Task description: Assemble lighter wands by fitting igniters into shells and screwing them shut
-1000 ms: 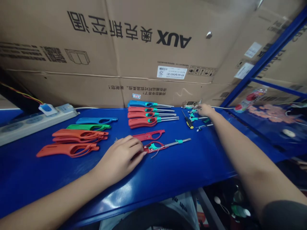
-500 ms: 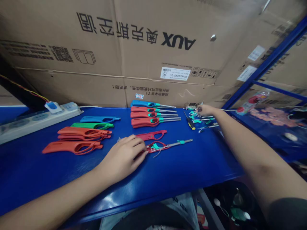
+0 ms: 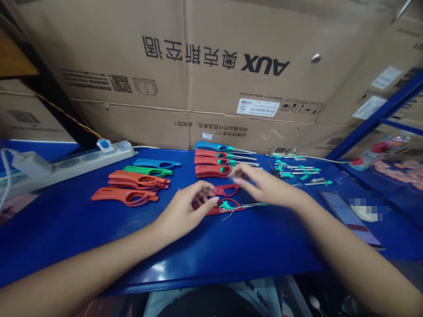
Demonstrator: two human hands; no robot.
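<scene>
My left hand is half curled, thumb and fingers apart, at the left end of an opened red lighter body. Green parts, thin wires and a metal tube show in that body. Behind it lies a red shell half, partly covered by my hands. My right hand hovers over the tube side with thumb and fingertips pinched together; anything between them is too small to make out. Just beyond it several assembled long-nosed lighters, red and blue, lie stacked in a row.
Red, green and blue lighter shells lie at the left. Metal tubes with green parts are spread at the right, by a flat dark device. A power strip and a large cardboard box stand behind.
My right hand has come back left from the loose tubes to the opened lighter. My left hand has loosened, its thumb and fingers parting. The view has shifted.
</scene>
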